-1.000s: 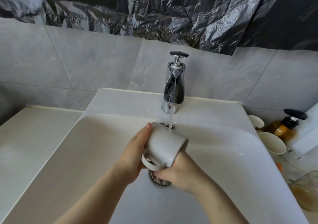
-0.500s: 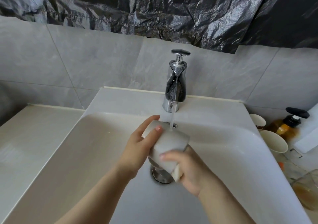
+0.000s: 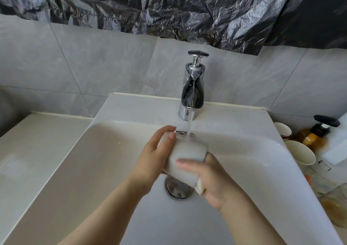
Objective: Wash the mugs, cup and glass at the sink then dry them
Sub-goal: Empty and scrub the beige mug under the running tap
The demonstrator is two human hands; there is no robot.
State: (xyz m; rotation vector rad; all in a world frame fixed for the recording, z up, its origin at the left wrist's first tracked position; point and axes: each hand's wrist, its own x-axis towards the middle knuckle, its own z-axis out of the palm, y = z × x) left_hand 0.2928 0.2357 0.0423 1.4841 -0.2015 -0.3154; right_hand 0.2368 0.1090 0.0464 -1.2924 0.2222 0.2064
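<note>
A white mug [image 3: 187, 156] lies on its side over the white sink [image 3: 244, 169], under the running water from the chrome tap [image 3: 191, 94]. My left hand [image 3: 152, 158] grips the mug's bottom end, fingers curled over it. My right hand [image 3: 212, 180] wraps around the mug's near side, thumb across its wall. The mug's handle [image 3: 199, 187] points down toward my right palm. Beside the sink on the right stand two more white cups [image 3: 300, 151] [image 3: 283, 130] and a glass [image 3: 336, 207] with brownish residue.
The drain [image 3: 176, 188] sits below the mug. An amber pump bottle [image 3: 315, 135] stands at the right by the cups. A pale counter [image 3: 28, 150] lies left of the sink. Grey tiles and black plastic sheeting cover the wall behind.
The mug has been turned in my hands under the stream: its handle went from the near left side round to the bottom right. My left fingers shifted over the mug's top.
</note>
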